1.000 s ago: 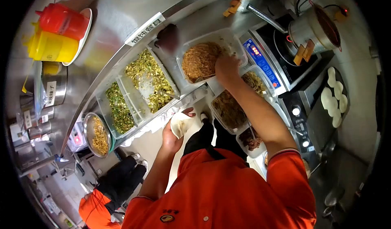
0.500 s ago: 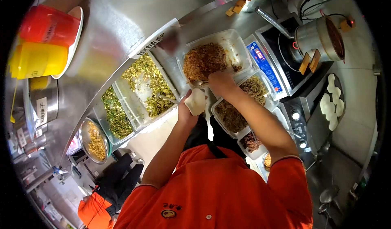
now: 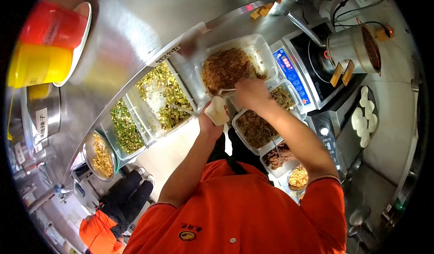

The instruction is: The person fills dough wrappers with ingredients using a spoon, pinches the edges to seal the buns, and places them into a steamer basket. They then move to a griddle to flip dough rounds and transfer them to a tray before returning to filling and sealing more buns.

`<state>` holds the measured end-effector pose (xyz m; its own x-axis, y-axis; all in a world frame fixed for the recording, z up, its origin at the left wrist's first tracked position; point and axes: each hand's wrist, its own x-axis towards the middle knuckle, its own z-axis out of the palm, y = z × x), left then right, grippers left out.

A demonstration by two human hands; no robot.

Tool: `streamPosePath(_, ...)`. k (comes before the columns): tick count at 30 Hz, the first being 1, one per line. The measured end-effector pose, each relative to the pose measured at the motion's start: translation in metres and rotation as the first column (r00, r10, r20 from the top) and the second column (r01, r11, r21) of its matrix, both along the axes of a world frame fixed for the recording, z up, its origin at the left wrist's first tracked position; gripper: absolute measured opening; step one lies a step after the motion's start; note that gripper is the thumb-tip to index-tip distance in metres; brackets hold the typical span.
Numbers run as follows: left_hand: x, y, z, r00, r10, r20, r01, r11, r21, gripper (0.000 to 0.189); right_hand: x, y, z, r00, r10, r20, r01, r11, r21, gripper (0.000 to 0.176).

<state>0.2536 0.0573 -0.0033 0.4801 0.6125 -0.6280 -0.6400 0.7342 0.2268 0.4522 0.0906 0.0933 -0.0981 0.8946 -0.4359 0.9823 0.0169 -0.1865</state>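
My left hand (image 3: 211, 124) is cupped around a pale, thin dough wrapper (image 3: 217, 111), which lies open in the palm. To its right, my right hand (image 3: 252, 94) is closed on a spoon (image 3: 225, 91); its bowl end sits at the near edge of a brown shredded filling (image 3: 226, 69). That filling fills the left part of a clear plastic tub (image 3: 264, 59) just beyond both hands. Most of the spoon's handle is hidden by my fingers. Below my right forearm stands a second tub of darker filling (image 3: 257, 128).
Trays of chopped green-and-yellow filling (image 3: 174, 116) and chopped greens (image 3: 127, 129) are at left, beside a metal bowl (image 3: 100, 157). An induction cooker (image 3: 294, 77) with a steel pot (image 3: 346, 50) stands at right. Another person in orange (image 3: 101, 231) is at lower left.
The view has shifted slightly. My right hand has moved a little right, with the spoon still at the filling's near edge. The dough wrapper remains in my left hand.
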Motion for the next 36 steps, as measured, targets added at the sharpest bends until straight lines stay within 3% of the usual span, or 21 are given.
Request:
streamPosePath(3,0.004,0.001,0.005,0.999,0.044,-0.028,-0.045,0.998,-0.053,0.039,0.015,0.002,0.004,0.997,-0.043,0.060,0.045,0.998,-0.035,0.017)
streamPosePath(6,0.007,0.003,0.005,0.997,0.063,-0.051,-0.069,0.990,-0.120,0.039,0.032,-0.001,-0.002,0.999,0.043,0.032,-0.045,0.996,0.077,0.018)
streamPosePath(11,0.005,0.001,-0.006,0.995,0.086,-0.059,-0.091,0.992,-0.086,0.039,0.032,-0.001,0.008,0.996,-0.021,0.082,0.026,0.997,-0.070,0.015)
streamPosePath(17,0.012,-0.008,-0.020,0.994,0.108,-0.001,-0.108,0.989,-0.106,0.040,0.046,-0.004,0.023,0.989,-0.082,0.125,0.088,0.995,-0.046,0.018)
streamPosePath(18,0.016,-0.011,-0.006,0.995,0.069,-0.071,-0.078,0.989,-0.126,0.039,0.048,-0.004,0.024,0.989,-0.070,0.134,0.078,0.996,-0.052,0.018)
streamPosePath(21,0.014,-0.010,-0.011,0.996,0.087,-0.014,-0.088,0.991,-0.096,0.037,0.046,-0.004,0.028,0.992,-0.042,0.120,0.048,0.998,-0.045,0.015)
streamPosePath(23,0.014,-0.009,-0.010,0.996,0.080,-0.044,-0.085,0.989,-0.117,0.037,0.035,-0.008,0.036,0.973,0.025,0.229,-0.017,0.999,-0.038,0.013)
streamPosePath(24,0.015,-0.009,-0.008,0.995,0.071,-0.074,-0.081,0.987,-0.138,0.037,0.031,-0.009,0.032,0.973,0.050,0.223,-0.062,0.997,0.045,0.013)
streamPosePath(28,0.015,-0.004,-0.004,0.998,0.060,-0.033,-0.066,0.976,-0.207,0.035,0.024,0.000,0.028,0.973,0.092,0.213,-0.093,0.996,-0.004,0.014)
streamPosePath(34,0.017,-0.004,-0.011,0.995,0.098,-0.027,-0.101,0.985,-0.140,0.033,0.034,0.000,0.034,0.983,-0.002,0.185,0.011,0.999,-0.046,0.013)
streamPosePath(36,0.015,-0.004,-0.014,0.997,0.082,-0.014,-0.084,0.986,-0.145,0.033,0.038,0.001,0.029,0.967,-0.067,0.247,0.087,0.994,-0.071,0.015)
